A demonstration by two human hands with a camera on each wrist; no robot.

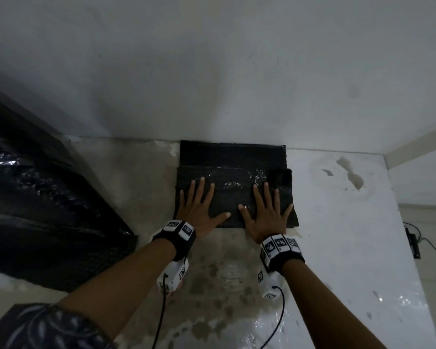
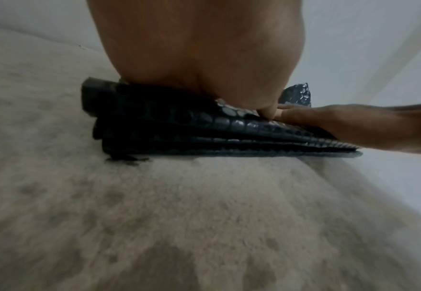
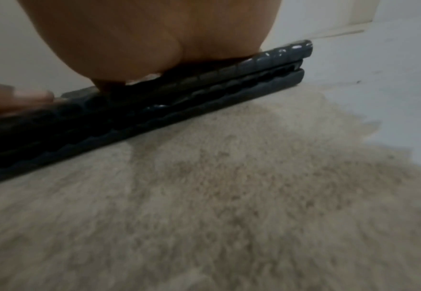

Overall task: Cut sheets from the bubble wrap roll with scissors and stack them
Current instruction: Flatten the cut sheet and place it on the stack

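left hand (image 1: 199, 210) and right hand (image 1: 266, 215) lay flat, fingers spread, pressing the bubble wrap stack (image 1: 233, 157); stacking step; next, cut from the roll (image 1: 35, 192).

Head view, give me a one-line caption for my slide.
Left hand and right hand press flat on a stack of black bubble wrap sheets by the wall, the roll lying at left.

Black, glossy, bubble-dotted sheets (image 1: 233, 172) at centre frame; black roll (image 1: 43, 205) at left; white wall (image 1: 212, 59) above; mottled beige-and-white floor (image 1: 337, 248) below.
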